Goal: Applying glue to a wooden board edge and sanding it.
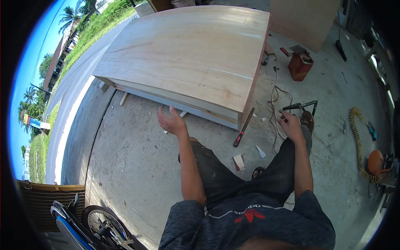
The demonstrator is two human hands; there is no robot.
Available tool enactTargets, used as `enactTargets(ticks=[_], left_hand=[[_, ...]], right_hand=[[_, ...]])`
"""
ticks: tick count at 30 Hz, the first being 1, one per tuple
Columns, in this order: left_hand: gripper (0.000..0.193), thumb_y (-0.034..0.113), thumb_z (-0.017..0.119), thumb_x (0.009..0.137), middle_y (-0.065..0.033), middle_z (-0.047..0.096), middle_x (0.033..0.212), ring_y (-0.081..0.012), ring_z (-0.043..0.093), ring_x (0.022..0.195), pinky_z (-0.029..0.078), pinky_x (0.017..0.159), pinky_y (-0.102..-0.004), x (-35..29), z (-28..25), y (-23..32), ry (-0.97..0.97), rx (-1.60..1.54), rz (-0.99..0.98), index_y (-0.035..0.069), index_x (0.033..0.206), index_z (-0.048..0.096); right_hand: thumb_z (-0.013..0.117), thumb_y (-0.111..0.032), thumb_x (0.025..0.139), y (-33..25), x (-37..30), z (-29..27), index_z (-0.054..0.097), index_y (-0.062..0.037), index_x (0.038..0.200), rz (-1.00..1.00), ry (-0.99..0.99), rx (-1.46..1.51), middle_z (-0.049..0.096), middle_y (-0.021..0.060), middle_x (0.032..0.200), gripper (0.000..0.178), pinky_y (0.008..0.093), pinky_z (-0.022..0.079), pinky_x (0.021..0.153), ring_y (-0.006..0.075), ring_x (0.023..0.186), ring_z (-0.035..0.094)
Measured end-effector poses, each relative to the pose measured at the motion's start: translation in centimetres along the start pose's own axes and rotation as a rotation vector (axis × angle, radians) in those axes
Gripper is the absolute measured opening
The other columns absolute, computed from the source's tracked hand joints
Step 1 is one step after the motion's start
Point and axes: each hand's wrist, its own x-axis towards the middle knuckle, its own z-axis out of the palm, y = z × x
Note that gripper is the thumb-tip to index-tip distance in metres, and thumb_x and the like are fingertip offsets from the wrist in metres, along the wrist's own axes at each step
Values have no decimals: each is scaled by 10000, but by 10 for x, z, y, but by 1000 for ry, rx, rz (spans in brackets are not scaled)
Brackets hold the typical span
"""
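Note:
A long, low wooden cabinet (pixel 187 50) with a pale plywood top stands in front of me, its open side facing me. My left hand (pixel 172 121) is just off its near edge, fingers spread and holding nothing. My right hand (pixel 291 125) is over my right knee, its fingers loosely bent and apart, with nothing visible in them. Just beyond it lies a black-framed hand tool (pixel 301 105) beside my shoe; its exact kind is unclear. A file (pixel 244 127) with a red and black handle leans at the cabinet's near right corner. A white cone-shaped nozzle (pixel 261 151) lies between my legs.
A cable (pixel 275 98) winds along the floor right of the cabinet, near a red can (pixel 301 66). Farther right are a coiled yellow hose (pixel 356 133) and an orange machine (pixel 378 162). A scrap piece (pixel 239 162) lies near my feet. A motorbike (pixel 100 225) stands behind left.

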Motion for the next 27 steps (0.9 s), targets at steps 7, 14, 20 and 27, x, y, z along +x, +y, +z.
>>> enactTargets(ticks=[7, 14, 20, 27], left_hand=[[586, 369, 703, 950, -239, 484, 1531, -398, 411, 1451, 316, 1198, -483, -47, 73, 97, -705, 191, 839, 94, 1449, 565], [823, 665, 542, 945, -222, 255, 1676, -378, 178, 1573, 109, 1242, -606, 71, 78, 62, -503, 841, 483, 149, 1575, 425], [805, 630, 494, 979, -196, 240, 1686, -338, 157, 1582, 71, 1241, -612, 143, 77, 42, -163, 868, 142, 121, 1591, 381], [735, 541, 372, 1075, -173, 246, 1689, -323, 114, 1589, -13, 1251, -588, 133, 91, 52, -164, 715, 156, 47, 1612, 290]], right_hand=[[705, -202, 924, -21, 17, 35, 685, -18, 1256, -70, -200, -9, 723, 186, 1023, 380, 393, 552, 835, 314, 911, 718], [696, -250, 954, -84, 117, 17, 641, -96, 1377, -529, 415, -154, 521, 174, 1506, 454, 447, 391, 1145, 375, 1417, 458], [475, -584, 1019, -129, 280, 49, 473, -209, 1546, -404, -64, -721, 277, 157, 1681, 647, 525, 202, 1251, 363, 1565, 210], [407, -665, 1007, -235, 339, 154, 360, -233, 1606, -400, -84, -645, 217, 151, 1701, 740, 547, 113, 1274, 334, 1578, 176]])
